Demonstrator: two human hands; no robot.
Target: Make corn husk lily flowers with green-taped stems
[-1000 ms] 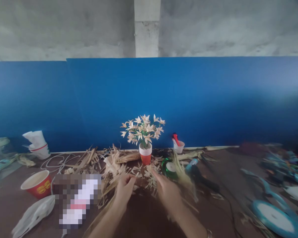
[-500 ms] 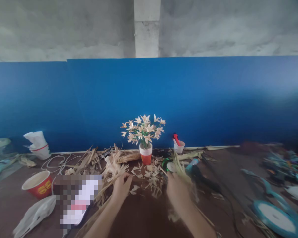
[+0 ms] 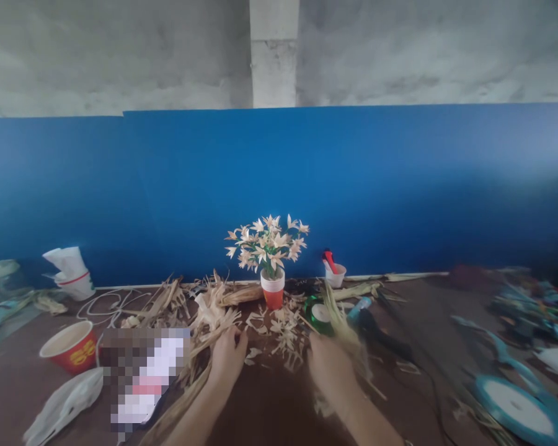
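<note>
A bunch of pale flowers (image 3: 270, 244) with green stems has been set upright in an orange-and-white pot (image 3: 274, 300), which is stood at the back of the table (image 3: 279, 412), midway between the hands and beyond them; that much can be judged done. Loose petals (image 3: 286, 336) are scattered in front of the pot, unattached to any stem, and a heap of dry husks (image 3: 216, 313) is spread to the left, so material is seen to be left over and, by appearance, only part of it has been used. How much is still to be worked cannot be told.

The left hand (image 3: 229, 355) is rested beside the husks with its fingers curled inward; whether anything is pinched there cannot be told. The fingers of the right hand (image 3: 329, 363) are partly hidden and blurred, and their grip cannot be made out, though a thin stick (image 3: 305, 321) is seen by their tips.

Compared with a second ago, the right hand has been drawn back from the petals toward the right. Since half a second ago it has been lowered slightly, and more of the green roll (image 3: 312, 308) is uncovered. The pot has been left in place.
</note>
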